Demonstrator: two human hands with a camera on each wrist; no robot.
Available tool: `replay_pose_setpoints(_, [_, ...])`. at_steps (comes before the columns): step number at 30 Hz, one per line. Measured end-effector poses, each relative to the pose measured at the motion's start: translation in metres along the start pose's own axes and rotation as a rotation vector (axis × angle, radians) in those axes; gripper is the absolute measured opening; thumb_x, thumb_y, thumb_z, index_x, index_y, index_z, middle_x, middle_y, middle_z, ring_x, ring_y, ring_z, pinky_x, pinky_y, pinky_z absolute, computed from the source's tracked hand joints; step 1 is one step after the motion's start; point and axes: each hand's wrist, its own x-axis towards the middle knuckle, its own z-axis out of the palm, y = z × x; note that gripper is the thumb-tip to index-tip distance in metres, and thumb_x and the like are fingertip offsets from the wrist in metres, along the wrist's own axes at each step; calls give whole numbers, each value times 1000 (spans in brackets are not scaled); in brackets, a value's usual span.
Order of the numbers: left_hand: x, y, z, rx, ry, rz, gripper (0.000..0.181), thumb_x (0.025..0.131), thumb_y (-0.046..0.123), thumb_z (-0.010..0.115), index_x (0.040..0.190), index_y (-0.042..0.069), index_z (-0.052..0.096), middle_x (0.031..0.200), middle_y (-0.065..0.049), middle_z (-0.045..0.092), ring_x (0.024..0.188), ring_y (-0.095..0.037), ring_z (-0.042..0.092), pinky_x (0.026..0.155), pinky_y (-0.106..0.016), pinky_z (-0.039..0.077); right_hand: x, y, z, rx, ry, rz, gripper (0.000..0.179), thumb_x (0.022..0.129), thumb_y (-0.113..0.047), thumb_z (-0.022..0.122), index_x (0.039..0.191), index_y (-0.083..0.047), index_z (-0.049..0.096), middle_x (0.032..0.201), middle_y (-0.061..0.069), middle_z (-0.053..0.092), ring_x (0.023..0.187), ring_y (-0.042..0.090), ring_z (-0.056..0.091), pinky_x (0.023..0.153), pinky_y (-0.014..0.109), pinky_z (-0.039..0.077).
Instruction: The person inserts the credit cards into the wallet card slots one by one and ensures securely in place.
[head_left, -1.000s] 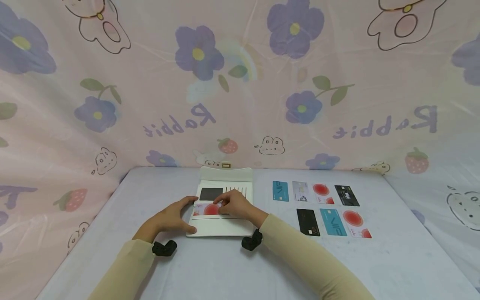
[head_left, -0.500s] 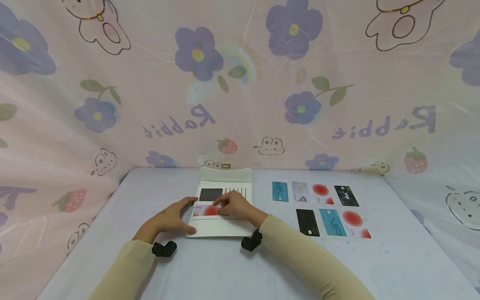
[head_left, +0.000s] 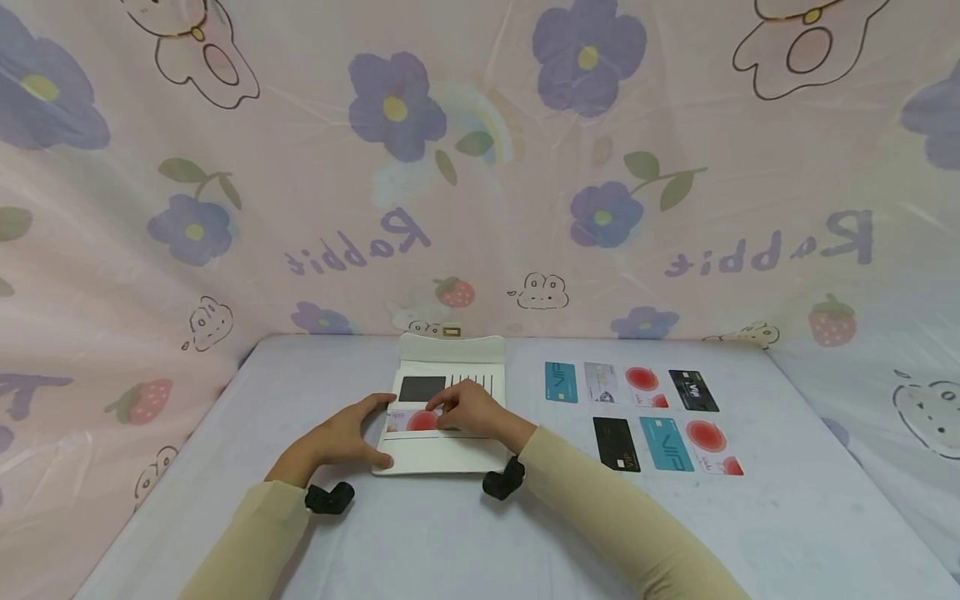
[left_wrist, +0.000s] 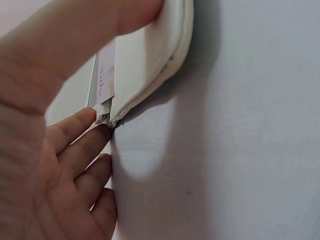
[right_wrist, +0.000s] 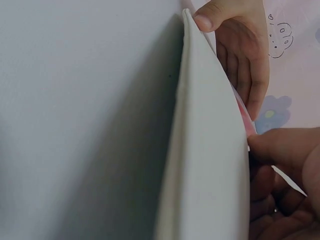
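Hardly anything has moved. The right hand [head_left: 474, 410] pinches a flat, pink-and-red plastic card [head_left: 409, 419] in the open, white folding wallet [head_left: 442, 454]. The left hand [head_left: 341, 435], spread wide, touches the wallet.

pocketed card [head_left: 414, 419] partly hidden, sleeves [head_left: 243, 537] cropped

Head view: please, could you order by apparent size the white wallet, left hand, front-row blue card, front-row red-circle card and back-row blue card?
1. White wallet
2. Left hand
3. Front-row blue card and front-row red-circle card: too alike to rank
4. Back-row blue card
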Motion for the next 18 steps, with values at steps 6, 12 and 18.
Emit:
replay_pose_setpoints(6, [0, 0, 0, 6, 3, 0, 101, 61, 38, 88, 146, 17, 37, 150, -16, 40, 139, -38, 35, 110, -63, 29, 0, 0, 0, 5, -5, 3, 20, 81, -6, 71, 99, -13, 76, 66, -5, 56, 63, 7, 47, 54, 19, 37])
replay_pose_setpoints(12, [0, 1, 0, 5, 2, -10, 101, 61, 38, 88, 147, 18, 37, 151, -16, 39, 140, -39, 34, 110, -63, 28, 1, -1, 1, -12, -4, -12, 19, 79, -4, 70, 95, -13, 77, 66, -5, 56, 62, 8, 48, 54, 19, 37])
replay_pose_setpoints(18, [0, 1, 1, 9, 0, -17, 102, 61, 39, 88, 147, 18, 36, 151, -17, 39, 140, -40, 34, 110, -64, 28, 1, 2, 2, -12, -2, -23, 18, 78, -5, 71, 93, -13, 77, 69, -5, 58, 65, 7, 48, 57, 19, 39])
